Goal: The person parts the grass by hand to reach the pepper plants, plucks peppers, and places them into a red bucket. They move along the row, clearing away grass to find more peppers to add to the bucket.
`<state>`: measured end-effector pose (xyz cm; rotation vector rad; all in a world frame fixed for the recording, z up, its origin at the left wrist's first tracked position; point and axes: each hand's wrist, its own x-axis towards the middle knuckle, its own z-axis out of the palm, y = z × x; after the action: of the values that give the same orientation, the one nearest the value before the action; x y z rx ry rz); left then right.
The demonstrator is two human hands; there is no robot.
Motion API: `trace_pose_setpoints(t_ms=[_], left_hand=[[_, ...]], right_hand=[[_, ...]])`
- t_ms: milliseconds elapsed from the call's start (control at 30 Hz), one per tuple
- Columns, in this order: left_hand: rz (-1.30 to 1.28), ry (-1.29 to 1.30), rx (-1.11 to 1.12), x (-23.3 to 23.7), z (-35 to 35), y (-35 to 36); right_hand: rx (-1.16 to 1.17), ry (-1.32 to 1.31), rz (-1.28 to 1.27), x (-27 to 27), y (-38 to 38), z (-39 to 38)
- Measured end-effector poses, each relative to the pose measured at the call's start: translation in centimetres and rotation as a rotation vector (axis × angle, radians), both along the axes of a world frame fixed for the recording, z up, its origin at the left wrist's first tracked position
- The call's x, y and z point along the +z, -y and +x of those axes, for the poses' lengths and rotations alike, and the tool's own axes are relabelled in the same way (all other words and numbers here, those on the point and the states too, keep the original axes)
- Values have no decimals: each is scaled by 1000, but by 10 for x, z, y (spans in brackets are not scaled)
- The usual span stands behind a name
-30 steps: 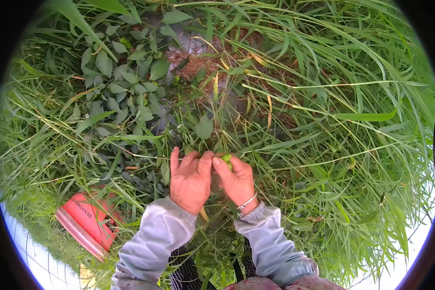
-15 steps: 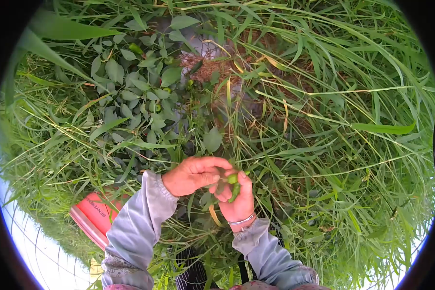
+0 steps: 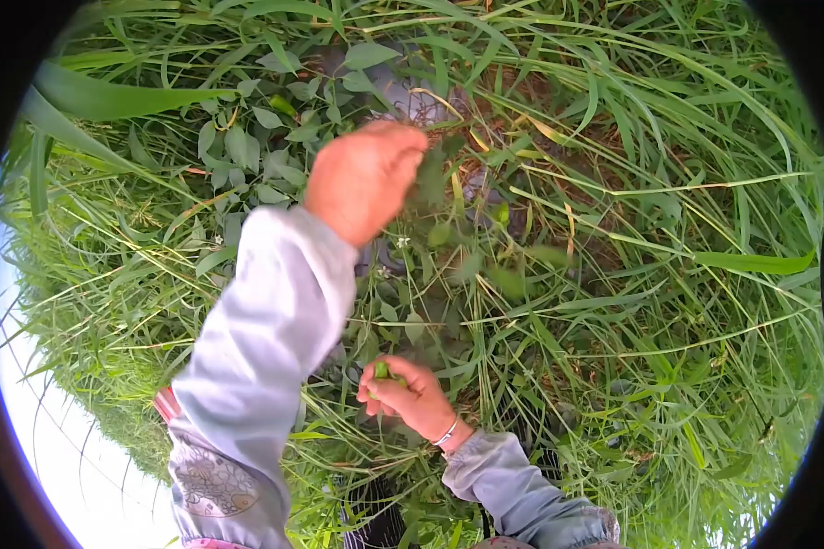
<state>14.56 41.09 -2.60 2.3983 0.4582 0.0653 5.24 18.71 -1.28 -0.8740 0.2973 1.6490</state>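
My left hand (image 3: 364, 178) is reached far out over the plants, its fingers closed at the top of a leafy pepper branch (image 3: 438, 178). Leaves hang blurred beside the fingertips, and the exact grip point is hidden. Small green peppers (image 3: 382, 371) are held in my curled right hand (image 3: 405, 395), lower down and nearer my body. Only part of them shows between thumb and fingers. Another green pepper (image 3: 282, 105) hangs among the leaves of the pepper plant (image 3: 243, 146), up and left of my left hand.
Long grass (image 3: 705, 183) grows thickly all around and tangles with the pepper plants. Grey plastic sheeting (image 3: 412, 96) and dry brown stalks show at the top middle. A sliver of a red container (image 3: 167, 403) peeks out behind my left sleeve.
My left hand has left my right hand and moved up and forward to the plant, where branches now shift. My right hand has drawn slightly down and left, still holding the peppers.
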Motion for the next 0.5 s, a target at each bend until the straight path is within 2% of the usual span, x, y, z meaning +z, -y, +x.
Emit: trace_pose_setpoints(t_ms=[33,67,100,167,267,367,400,500], left_hand=[[-293,-119,197,-28,-8,-18],[-425,-186,275,-47,-19,-40],[-406,-302,229,-56,-32,-57],[-56,-450,3,-47,-48,-59],[597,-539,-425,-49,-53,-38],[782,-854,-616,-53,-50,-21],[758,-861,-599,-51,-49,-22],[333,-458,-254,-35,-61,-41]], right_hand=[[2,5,6,-1,0,-3],[0,12,12,-3,0,-6],[-3,21,19,-4,0,-8],[10,46,1,-4,-1,-11],[26,99,0,-5,-4,-17],[31,125,3,-1,-7,-20],[19,120,-5,1,-8,-19],[8,121,-32,2,-11,-19]])
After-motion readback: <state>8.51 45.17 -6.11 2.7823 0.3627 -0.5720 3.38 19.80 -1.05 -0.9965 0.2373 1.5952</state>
